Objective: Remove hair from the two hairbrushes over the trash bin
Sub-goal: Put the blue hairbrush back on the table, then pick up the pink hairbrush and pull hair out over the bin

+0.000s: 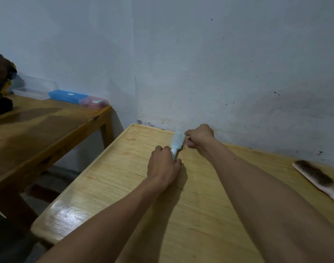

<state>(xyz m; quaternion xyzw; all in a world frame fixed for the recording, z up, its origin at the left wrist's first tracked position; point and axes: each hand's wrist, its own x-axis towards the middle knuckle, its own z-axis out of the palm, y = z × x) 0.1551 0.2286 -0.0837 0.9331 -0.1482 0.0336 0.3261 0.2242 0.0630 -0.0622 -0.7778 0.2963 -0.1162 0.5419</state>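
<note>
Both bare forearms stretched toward 12 o'clock, left hand [163, 165] fisted, right hand [200, 137] at its 1 o'clock, fingers curled inward

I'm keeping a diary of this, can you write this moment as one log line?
left hand: holds blue hairbrush handle | right hand: at bristles | pink hairbrush: on table | trash bin: unseen
</note>
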